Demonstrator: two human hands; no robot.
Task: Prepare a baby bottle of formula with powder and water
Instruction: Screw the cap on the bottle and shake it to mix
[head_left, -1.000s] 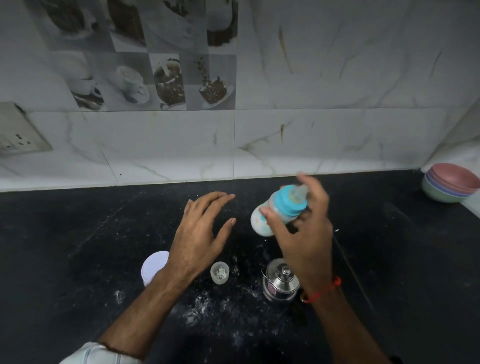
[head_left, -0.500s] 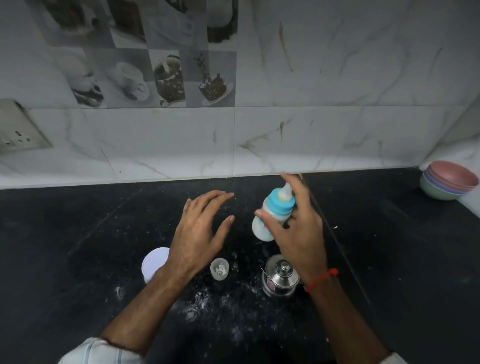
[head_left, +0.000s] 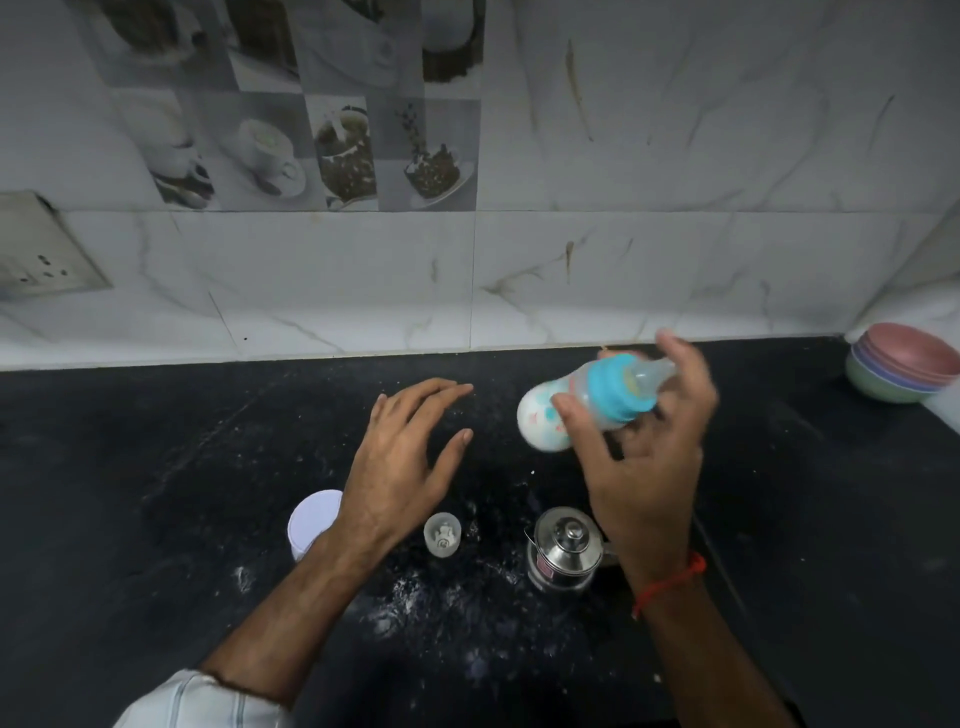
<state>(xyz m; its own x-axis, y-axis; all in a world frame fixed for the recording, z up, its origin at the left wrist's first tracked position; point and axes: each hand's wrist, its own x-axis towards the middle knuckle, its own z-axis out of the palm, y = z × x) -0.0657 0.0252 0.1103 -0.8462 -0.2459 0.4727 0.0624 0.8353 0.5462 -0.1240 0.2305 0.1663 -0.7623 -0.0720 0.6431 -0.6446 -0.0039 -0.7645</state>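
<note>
My right hand grips a small baby bottle with a blue collar and a clear teat. The bottle is tilted almost flat above the black counter, teat pointing right, with white liquid inside. My left hand hovers to its left, fingers spread, holding nothing. Below my hands stand a steel lidded container, a clear bottle cap and a white round tub, partly hidden by my left wrist.
White powder is spilled on the black counter near the front. A stack of coloured bowls sits at the far right by the wall. A wall socket is at the left.
The bottle in my right hand stood nearly upright half a second ago and is now tipped sideways again, as it was a second ago. My left hand has stayed in place.
</note>
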